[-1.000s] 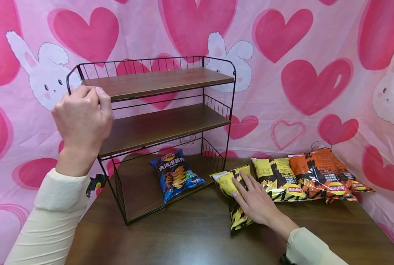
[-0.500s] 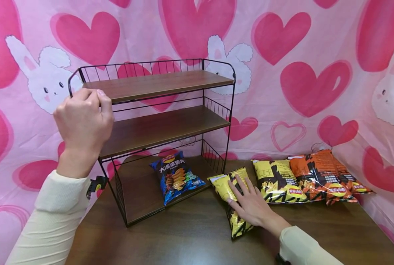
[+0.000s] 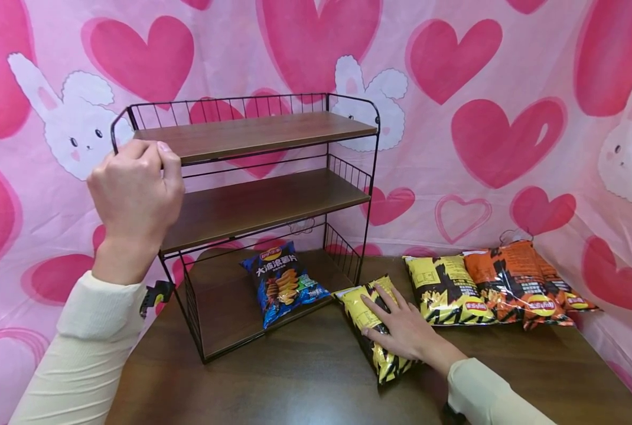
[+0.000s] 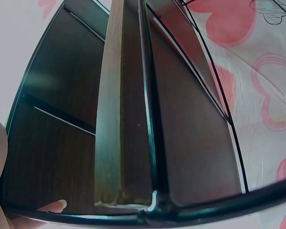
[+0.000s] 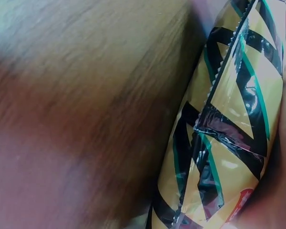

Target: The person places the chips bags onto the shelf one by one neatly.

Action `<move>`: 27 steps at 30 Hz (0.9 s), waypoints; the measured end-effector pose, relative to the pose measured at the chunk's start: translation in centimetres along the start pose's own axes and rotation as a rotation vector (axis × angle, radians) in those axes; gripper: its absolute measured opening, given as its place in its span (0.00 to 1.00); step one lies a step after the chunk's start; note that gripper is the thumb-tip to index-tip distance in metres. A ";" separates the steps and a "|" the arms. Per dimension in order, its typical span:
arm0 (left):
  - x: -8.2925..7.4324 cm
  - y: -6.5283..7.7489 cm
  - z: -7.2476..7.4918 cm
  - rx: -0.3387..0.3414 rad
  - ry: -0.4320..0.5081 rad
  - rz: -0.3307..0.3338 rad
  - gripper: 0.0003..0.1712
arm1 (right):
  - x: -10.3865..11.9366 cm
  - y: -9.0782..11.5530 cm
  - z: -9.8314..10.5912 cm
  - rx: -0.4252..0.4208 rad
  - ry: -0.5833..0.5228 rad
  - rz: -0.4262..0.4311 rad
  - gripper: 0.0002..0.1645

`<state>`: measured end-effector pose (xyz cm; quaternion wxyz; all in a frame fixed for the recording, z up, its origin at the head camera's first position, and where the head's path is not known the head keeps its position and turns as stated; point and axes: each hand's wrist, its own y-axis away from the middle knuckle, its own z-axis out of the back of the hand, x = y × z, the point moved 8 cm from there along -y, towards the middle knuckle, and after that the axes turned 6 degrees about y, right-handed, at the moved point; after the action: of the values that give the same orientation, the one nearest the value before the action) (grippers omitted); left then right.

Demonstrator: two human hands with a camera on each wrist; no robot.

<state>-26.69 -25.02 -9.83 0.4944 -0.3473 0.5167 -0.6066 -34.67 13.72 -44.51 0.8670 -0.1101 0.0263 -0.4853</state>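
Note:
My left hand point(image 3: 137, 192) grips the black metal side frame of the three-tier shelf rack point(image 3: 273, 192), by the front left corner of its top board. In the left wrist view the frame bar point(image 4: 152, 95) runs along the wooden boards, with a thumb or fingertip point(image 4: 57, 206) curled at it. My right hand point(image 3: 403, 330) rests on a yellow and black chip bag point(image 3: 361, 307), its fingers spread across the front. The bag lies slanted on the table at the rack's front right. The right wrist view shows the bag's crimped end point(image 5: 224, 81) close up.
A blue chip bag point(image 3: 284, 286) leans back on the bottom shelf. To the right, another yellow chip bag point(image 3: 446, 289) and orange chip bags point(image 3: 512, 283) lie in a row along the back of the wooden table point(image 3: 295, 383). Pink heart-patterned cloth point(image 3: 507, 53) hangs behind.
The yellow bag under my right hand has slid slightly toward me and turned a little, the hand moving along with it. My left hand keeps its grip on the rack.

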 end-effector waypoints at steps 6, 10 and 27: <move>-0.1 -0.1 0.1 0.004 -0.004 -0.004 0.33 | -0.1 0.0 0.4 -0.030 -0.007 0.023 0.42; -0.1 0.0 0.2 0.009 -0.007 -0.001 0.32 | -0.2 0.2 0.5 -0.002 -0.007 0.023 0.43; -0.2 0.0 0.1 -0.008 -0.002 -0.005 0.33 | 0.9 1.1 2.6 -0.031 0.088 -0.052 0.46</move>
<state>-26.52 -24.88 -9.75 0.4923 -0.3511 0.5176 -0.6054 -32.94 13.95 -42.17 0.8503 -0.1028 0.0690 -0.5115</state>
